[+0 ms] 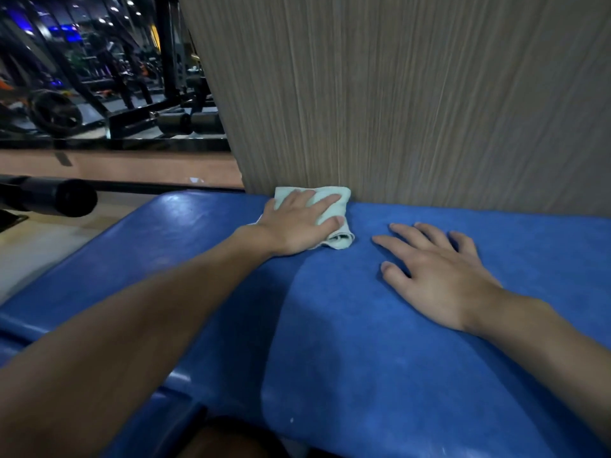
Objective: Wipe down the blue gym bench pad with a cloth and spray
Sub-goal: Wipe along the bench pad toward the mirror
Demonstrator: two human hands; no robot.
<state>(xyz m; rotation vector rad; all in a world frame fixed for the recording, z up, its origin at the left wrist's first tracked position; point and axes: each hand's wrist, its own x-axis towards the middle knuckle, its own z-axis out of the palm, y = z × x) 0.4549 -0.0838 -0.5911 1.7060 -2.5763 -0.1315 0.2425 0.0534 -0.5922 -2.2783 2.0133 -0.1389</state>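
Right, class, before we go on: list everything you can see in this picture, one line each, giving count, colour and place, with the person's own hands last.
bench pad: one, blue, fills the foreground.
cloth: one, pale, folded, on the pad's far edge against the panel.
wood-grain panel: one, grey-brown, upright behind the pad.
padded bar: one, black, at the left edge.
foam rollers: two, black, background left.
gym machines: several, black, blurred, top left.
floor: pale, left of the pad.
spray bottle: none in view.
left hand: presses flat on the cloth.
right hand: rests flat on the pad, fingers spread.
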